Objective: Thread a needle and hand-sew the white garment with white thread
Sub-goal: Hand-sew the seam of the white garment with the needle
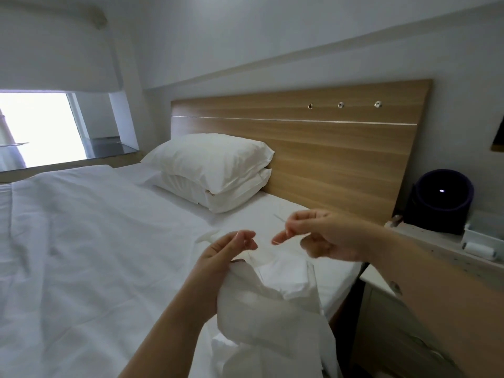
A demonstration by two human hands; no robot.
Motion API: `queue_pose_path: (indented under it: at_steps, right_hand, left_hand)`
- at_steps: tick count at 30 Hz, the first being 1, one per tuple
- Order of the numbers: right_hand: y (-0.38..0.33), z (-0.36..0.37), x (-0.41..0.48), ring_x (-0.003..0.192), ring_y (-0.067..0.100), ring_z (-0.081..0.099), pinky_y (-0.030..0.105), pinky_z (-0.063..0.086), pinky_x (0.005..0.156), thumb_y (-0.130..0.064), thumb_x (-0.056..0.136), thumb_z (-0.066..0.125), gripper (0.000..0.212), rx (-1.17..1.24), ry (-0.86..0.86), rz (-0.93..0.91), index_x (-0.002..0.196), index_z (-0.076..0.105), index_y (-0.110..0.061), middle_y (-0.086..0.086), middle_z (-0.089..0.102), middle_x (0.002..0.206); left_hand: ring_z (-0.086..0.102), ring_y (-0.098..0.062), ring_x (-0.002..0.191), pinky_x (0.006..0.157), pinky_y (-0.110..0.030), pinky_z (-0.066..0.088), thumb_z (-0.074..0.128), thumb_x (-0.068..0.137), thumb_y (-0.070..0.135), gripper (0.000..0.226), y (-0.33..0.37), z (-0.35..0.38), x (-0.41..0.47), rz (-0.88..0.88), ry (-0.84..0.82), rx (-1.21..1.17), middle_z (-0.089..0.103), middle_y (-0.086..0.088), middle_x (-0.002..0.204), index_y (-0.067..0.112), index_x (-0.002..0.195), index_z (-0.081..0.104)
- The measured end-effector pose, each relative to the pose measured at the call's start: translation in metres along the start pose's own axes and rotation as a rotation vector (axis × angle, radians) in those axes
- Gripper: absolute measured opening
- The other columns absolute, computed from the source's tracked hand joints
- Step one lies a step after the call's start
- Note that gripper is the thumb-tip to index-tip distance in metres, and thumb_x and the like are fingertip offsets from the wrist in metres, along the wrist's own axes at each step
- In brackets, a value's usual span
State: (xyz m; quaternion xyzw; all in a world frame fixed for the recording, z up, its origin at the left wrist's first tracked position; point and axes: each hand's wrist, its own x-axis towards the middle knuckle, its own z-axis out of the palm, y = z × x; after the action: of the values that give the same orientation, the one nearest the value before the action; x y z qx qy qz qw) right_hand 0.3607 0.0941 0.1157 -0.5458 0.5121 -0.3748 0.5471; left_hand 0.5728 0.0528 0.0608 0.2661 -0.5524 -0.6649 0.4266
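The white garment [270,304] hangs crumpled over the bed's near right part. My left hand [230,252] grips its upper edge and pinches the thin white thread [252,256] between thumb and forefinger. To the right and slightly higher, my right hand [316,236] pinches a fine needle [281,219], whose tip points up and left. The thread is faint against the sheet; I cannot tell whether it passes through the needle's eye.
A white duvet [81,241] covers the bed, with two stacked pillows [212,173] against the wooden headboard [327,148]. On the bedside table [441,257] at the right stand a dark round device [441,200] and a white thread spool [478,250].
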Motion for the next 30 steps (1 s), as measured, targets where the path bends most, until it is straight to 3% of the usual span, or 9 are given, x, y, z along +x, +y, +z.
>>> queue_pose_path:
  at_steps: [3, 6, 8, 12, 15, 18, 20, 23, 30]
  right_hand:
    - [0.014, 0.014, 0.004, 0.046, 0.005, 0.026, 0.015, 0.030, 0.047, -0.021, 0.088, 0.058, 0.014, 0.129, -0.169, -0.005, 0.079, 0.057, -0.011, 0.010, 0.067, 0.118]
    - [0.017, 0.024, 0.008, 0.047, 0.005, 0.026, 0.016, 0.030, 0.050, -0.022, 0.091, 0.056, 0.015, 0.215, -0.256, -0.020, 0.079, 0.057, -0.012, 0.006, 0.067, 0.116]
    - [0.015, 0.028, 0.009, 0.046, 0.006, 0.026, 0.017, 0.031, 0.051, -0.022, 0.089, 0.053, 0.016, 0.212, -0.258, -0.039, 0.077, 0.059, -0.013, 0.007, 0.065, 0.122]
    - [0.009, 0.033, 0.014, 0.047, 0.005, 0.028, 0.018, 0.032, 0.054, -0.023, 0.095, 0.050, 0.021, 0.235, -0.301, -0.102, 0.078, 0.061, -0.015, 0.009, 0.056, 0.136]
    - [0.003, 0.037, 0.017, 0.045, 0.004, 0.030, 0.019, 0.031, 0.054, -0.024, 0.093, 0.049, 0.019, 0.290, -0.347, -0.128, 0.080, 0.057, -0.014, 0.024, 0.046, 0.139]
    - [-0.002, 0.038, 0.021, 0.042, 0.003, 0.033, 0.020, 0.029, 0.053, -0.025, 0.090, 0.050, 0.020, 0.391, -0.354, -0.149, 0.076, 0.062, -0.016, 0.014, 0.059, 0.115]
    - [-0.007, 0.035, 0.023, 0.042, 0.003, 0.034, 0.018, 0.032, 0.052, -0.025, 0.089, 0.054, 0.020, 0.475, -0.301, -0.176, 0.074, 0.064, -0.016, 0.002, 0.065, 0.088]
    - [-0.017, 0.031, 0.026, 0.042, 0.005, 0.036, 0.016, 0.035, 0.046, -0.021, 0.085, 0.054, 0.018, 0.591, -0.088, -0.213, 0.071, 0.061, -0.012, -0.002, 0.049, 0.060]
    - [-0.039, 0.004, 0.031, 0.053, 0.014, 0.059, 0.023, 0.056, 0.058, -0.010, 0.099, 0.047, 0.026, 0.684, 0.426, -0.429, 0.075, 0.057, -0.005, 0.000, 0.042, 0.048]
  left_hand:
    - [0.070, -0.013, 0.083, 0.078, -0.033, 0.054, 0.060, 0.077, 0.033, 0.027, 0.000, 0.000, -0.001, -0.004, -0.026, 0.009, 0.074, 0.006, 0.099, 0.040, 0.099, 0.075]
    - [0.068, -0.011, 0.104, 0.084, -0.032, 0.056, 0.054, 0.091, 0.026, 0.039, 0.001, 0.000, -0.003, 0.022, -0.048, 0.051, 0.070, 0.008, 0.115, 0.046, 0.124, 0.059]
    - [0.067, -0.010, 0.106, 0.080, -0.025, 0.058, 0.047, 0.097, 0.020, 0.044, 0.002, -0.001, -0.005, 0.042, -0.069, 0.098, 0.069, 0.007, 0.120, 0.046, 0.133, 0.049]
    - [0.069, -0.007, 0.082, 0.067, -0.017, 0.052, 0.043, 0.096, 0.008, 0.053, 0.001, -0.004, -0.005, 0.061, -0.071, 0.108, 0.070, 0.001, 0.118, 0.047, 0.132, 0.046]
    - [0.063, -0.007, 0.109, 0.080, -0.023, 0.051, 0.054, 0.084, 0.017, 0.060, -0.003, -0.006, -0.001, 0.055, -0.061, 0.118, 0.068, 0.006, 0.120, 0.053, 0.132, 0.046]
    - [0.063, -0.006, 0.111, 0.077, -0.023, 0.055, 0.055, 0.073, 0.022, 0.068, -0.004, -0.009, 0.000, 0.055, -0.089, 0.092, 0.068, 0.012, 0.119, 0.049, 0.135, 0.046]
    - [0.065, -0.010, 0.109, 0.077, -0.024, 0.056, 0.052, 0.072, 0.018, 0.069, -0.004, -0.010, -0.001, 0.061, -0.126, 0.068, 0.069, 0.010, 0.118, 0.049, 0.133, 0.044]
    - [0.065, -0.013, 0.109, 0.084, -0.029, 0.057, 0.054, 0.075, 0.020, 0.065, -0.002, -0.011, -0.004, 0.066, -0.131, 0.076, 0.067, 0.009, 0.124, 0.046, 0.134, 0.045]
    - [0.067, -0.010, 0.104, 0.086, -0.026, 0.053, 0.071, 0.081, 0.036, 0.037, 0.000, -0.015, -0.004, 0.013, -0.030, 0.271, 0.072, 0.009, 0.111, 0.029, 0.117, 0.063]
